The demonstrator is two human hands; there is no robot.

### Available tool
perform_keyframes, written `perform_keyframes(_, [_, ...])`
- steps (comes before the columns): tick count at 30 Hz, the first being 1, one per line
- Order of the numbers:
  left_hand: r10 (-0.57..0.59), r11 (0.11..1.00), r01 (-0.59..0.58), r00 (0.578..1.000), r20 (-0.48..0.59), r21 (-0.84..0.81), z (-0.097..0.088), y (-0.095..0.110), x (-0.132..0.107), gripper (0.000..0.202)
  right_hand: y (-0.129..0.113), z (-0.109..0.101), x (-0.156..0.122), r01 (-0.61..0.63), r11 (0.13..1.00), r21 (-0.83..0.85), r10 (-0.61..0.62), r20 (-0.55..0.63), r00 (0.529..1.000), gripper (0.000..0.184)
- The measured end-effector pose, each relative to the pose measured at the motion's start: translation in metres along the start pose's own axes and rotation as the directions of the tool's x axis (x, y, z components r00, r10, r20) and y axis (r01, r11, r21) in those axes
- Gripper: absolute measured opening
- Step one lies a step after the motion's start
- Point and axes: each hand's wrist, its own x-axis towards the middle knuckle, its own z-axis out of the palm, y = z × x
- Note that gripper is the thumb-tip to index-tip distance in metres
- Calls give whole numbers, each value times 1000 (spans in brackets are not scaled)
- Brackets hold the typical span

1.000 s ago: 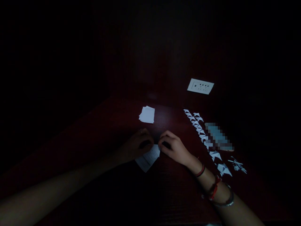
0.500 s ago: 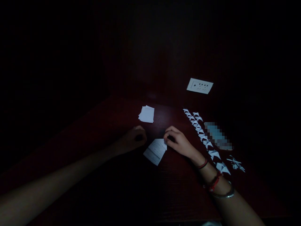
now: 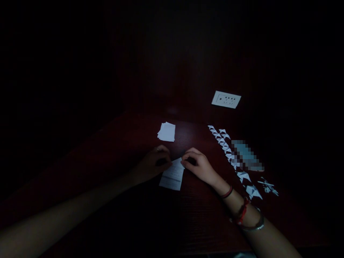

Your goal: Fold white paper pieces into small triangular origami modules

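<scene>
A small white slip of paper (image 3: 172,176) lies on the dark red table (image 3: 193,215) in front of me. My left hand (image 3: 153,165) has its fingers curled and pinched on the slip's upper left corner. My right hand (image 3: 199,165) pinches the upper right corner, with its fingers bent. Bracelets circle my right wrist. The room is very dim, so fine detail of the fingers is hard to see.
A small stack of white paper slips (image 3: 167,132) lies farther back. A row of folded white paper triangles (image 3: 228,150) runs diagonally at the right, beside a blurred bluish object (image 3: 245,156). A white wall socket (image 3: 225,99) sits behind.
My left hand had let go of the slip and drawn away; it has now come back to the slip's top edge. The slip has turned to lie more upright between both hands.
</scene>
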Motion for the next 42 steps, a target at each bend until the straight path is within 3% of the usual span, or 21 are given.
perform_keyframes(4, [-13, 1000, 14, 1000, -4, 14, -1, 0, 0, 12, 3, 0, 1, -24, 999, 47, 25, -19, 1000, 8])
perform_keyframes(16, [68, 998, -68, 998, 5, 15, -4, 14, 2, 6, -20, 5, -2, 57, 998, -28, -56, 32, 998, 10])
perform_keyframes(27, [86, 996, -86, 995, 49, -14, 2, 17, -2, 8, -23, 9, 0, 44, 997, 68, -47, 38, 998, 11])
perform_keyframes(34, [78, 997, -78, 994, -79, -1, -5, 17, -1, 6, -21, 5, 3, 6, 992, 123, -13, 60, 998, 10])
perform_keyframes(42, [2, 1000, -6, 987, -162, -23, -9, -1, 2, 11, -4, 3, 2, -11, 996, 84, 4, 86, 996, 9])
